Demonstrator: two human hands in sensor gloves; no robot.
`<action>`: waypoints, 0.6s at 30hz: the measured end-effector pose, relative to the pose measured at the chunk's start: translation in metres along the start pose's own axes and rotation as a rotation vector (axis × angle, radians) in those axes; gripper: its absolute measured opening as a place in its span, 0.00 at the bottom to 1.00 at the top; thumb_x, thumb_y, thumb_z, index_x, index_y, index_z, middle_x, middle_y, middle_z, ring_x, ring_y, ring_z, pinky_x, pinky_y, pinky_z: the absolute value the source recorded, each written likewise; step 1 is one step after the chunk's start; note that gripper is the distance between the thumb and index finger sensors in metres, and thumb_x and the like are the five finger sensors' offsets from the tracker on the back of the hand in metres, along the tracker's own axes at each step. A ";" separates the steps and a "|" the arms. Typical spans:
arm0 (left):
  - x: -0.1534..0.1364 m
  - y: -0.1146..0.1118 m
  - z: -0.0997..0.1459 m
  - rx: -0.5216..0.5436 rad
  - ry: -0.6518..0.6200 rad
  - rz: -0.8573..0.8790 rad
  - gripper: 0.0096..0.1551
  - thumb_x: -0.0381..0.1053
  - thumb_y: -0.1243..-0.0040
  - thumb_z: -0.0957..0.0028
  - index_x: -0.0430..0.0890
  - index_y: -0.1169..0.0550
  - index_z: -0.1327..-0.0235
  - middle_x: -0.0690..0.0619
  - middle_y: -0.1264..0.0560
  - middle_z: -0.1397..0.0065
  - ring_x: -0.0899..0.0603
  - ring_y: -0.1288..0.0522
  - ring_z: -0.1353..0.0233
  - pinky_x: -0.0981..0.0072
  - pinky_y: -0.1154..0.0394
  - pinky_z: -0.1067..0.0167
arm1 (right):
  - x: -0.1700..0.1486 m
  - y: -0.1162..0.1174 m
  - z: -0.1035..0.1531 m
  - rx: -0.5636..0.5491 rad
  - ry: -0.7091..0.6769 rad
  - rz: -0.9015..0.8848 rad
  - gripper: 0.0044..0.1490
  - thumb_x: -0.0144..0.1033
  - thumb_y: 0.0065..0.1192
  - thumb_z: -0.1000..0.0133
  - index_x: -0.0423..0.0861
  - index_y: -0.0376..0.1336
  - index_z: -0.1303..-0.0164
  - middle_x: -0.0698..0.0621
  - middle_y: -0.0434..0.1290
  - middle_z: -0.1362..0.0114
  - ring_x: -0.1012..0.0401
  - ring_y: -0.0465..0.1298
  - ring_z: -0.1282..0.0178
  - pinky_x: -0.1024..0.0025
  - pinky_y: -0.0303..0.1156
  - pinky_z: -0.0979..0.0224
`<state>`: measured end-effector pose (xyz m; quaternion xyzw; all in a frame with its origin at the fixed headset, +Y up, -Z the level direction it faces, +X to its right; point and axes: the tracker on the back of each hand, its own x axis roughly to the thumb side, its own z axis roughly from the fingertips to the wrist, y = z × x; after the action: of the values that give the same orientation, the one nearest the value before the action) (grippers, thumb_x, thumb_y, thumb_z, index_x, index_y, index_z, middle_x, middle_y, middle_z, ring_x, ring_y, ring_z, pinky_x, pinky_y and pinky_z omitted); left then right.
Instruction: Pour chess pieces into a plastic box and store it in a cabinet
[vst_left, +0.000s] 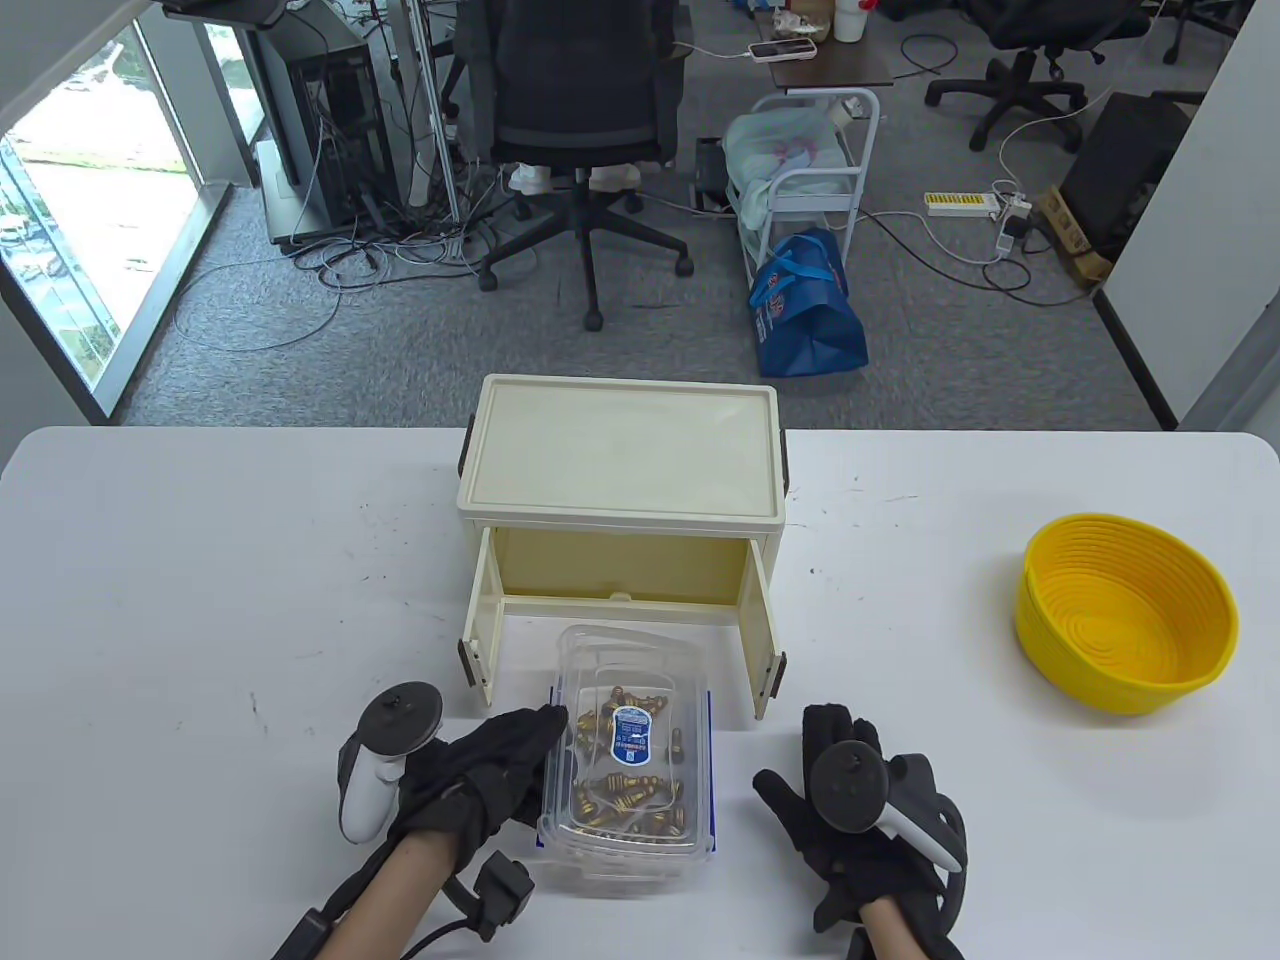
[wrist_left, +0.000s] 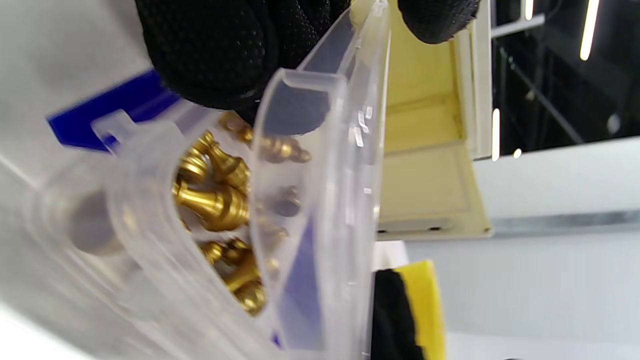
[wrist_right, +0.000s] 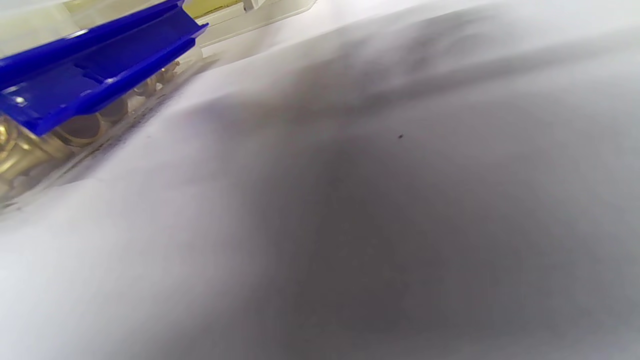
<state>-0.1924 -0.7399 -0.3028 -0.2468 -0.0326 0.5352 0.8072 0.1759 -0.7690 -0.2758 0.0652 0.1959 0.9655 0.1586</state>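
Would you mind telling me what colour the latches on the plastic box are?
Blue latch, clearest in the right wrist view.

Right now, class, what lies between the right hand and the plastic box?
Only bare white table separates the right hand from the plastic box, seen in the table view.

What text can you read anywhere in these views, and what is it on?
None is legible.
Blue and white sticker on the box lid: print too small to read.
Blue bag on the floor: white marks, too blurred to read.
Cardboard carton by the far wall: dark print, unreadable.
Left and right wrist views: no text shows.
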 end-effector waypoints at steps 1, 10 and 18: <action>0.006 0.002 0.001 0.003 0.012 -0.084 0.35 0.62 0.51 0.27 0.34 0.26 0.25 0.42 0.17 0.42 0.45 0.15 0.53 0.61 0.16 0.57 | 0.000 0.000 0.000 0.000 0.000 0.001 0.55 0.63 0.41 0.33 0.38 0.29 0.14 0.33 0.36 0.12 0.31 0.41 0.16 0.31 0.47 0.22; 0.037 0.002 0.003 0.027 0.121 -0.555 0.38 0.63 0.48 0.28 0.33 0.26 0.24 0.38 0.17 0.42 0.43 0.16 0.53 0.59 0.16 0.56 | 0.000 0.000 0.000 -0.002 0.000 -0.004 0.55 0.63 0.42 0.33 0.38 0.30 0.14 0.33 0.36 0.11 0.31 0.41 0.16 0.31 0.47 0.22; 0.027 -0.007 -0.010 -0.002 0.183 -0.658 0.40 0.64 0.47 0.29 0.34 0.28 0.21 0.39 0.18 0.40 0.43 0.16 0.51 0.59 0.17 0.55 | 0.000 0.000 0.000 0.000 -0.003 -0.003 0.55 0.63 0.42 0.33 0.38 0.30 0.14 0.33 0.36 0.12 0.31 0.41 0.16 0.31 0.47 0.22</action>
<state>-0.1719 -0.7223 -0.3143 -0.2710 -0.0383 0.2218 0.9359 0.1758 -0.7692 -0.2754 0.0662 0.1956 0.9652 0.1602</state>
